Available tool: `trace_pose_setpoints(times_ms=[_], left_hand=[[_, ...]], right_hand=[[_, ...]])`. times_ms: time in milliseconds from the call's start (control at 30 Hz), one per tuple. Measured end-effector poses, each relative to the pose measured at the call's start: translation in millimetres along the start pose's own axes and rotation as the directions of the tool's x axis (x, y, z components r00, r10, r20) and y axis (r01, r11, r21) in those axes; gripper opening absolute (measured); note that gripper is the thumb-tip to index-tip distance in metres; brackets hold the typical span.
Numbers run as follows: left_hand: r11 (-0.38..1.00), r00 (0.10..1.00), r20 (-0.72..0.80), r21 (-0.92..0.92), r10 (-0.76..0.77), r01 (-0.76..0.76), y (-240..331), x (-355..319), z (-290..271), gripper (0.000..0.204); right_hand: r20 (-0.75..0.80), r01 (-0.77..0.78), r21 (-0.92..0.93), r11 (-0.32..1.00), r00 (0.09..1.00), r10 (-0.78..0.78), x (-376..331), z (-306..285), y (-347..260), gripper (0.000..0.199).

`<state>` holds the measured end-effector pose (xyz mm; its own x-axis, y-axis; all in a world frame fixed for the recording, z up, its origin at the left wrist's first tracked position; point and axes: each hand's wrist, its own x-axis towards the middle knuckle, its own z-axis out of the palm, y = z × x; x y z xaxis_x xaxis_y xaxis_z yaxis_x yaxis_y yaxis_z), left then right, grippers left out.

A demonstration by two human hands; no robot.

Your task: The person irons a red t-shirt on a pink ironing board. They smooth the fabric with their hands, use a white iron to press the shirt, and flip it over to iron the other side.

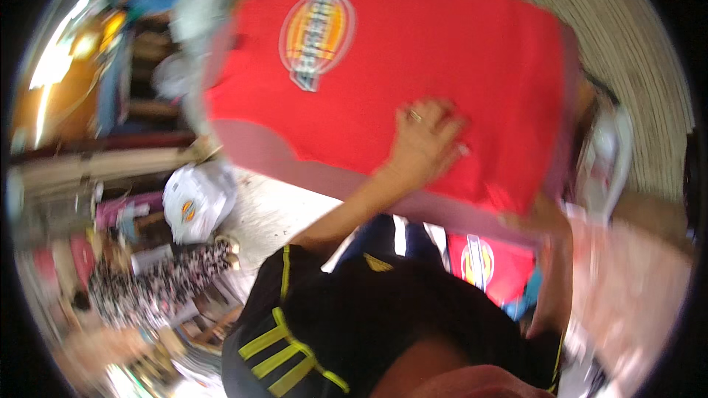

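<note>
Cluttered stall stock is crowding the blurred floor on the left while, further out, the left hand (426,140) is pressing spread fingers flat on a soft, light red shirt (413,66), the right hand (532,217) seemingly pinching its lower edge, likeliest hold.

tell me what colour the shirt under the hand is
Red shirt with a round orange-and-yellow badge, clearest in the head view.
</note>
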<state>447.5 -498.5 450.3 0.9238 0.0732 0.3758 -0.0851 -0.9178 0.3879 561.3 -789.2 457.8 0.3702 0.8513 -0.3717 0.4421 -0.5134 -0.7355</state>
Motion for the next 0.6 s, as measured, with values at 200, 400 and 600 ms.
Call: trace_pose_setpoints(times_ms=[200, 400, 600], left_hand=[[0.999, 0.999, -0.036, -0.027, -0.018, 0.017, -2, -19, 12, 0.046], [0.997, 0.999, -0.039, -0.076, -0.028, 0.025, 3, -13, -7, 0.045], [0.999, 0.999, -0.025, -0.047, -0.027, 0.026, -19, -12, 6, 0.046]], right_hand=[[-0.083, -0.008, 0.093, 0.996, 0.996, 0.016, 13, 2, -35, 0.060], [-0.185, -0.054, 0.353, 0.934, 0.975, 0.126, 11, 0, -37, 0.059], [-0.194, -0.025, 0.467, 0.884, 0.972, 0.130, 35, 5, -33, 0.061]])
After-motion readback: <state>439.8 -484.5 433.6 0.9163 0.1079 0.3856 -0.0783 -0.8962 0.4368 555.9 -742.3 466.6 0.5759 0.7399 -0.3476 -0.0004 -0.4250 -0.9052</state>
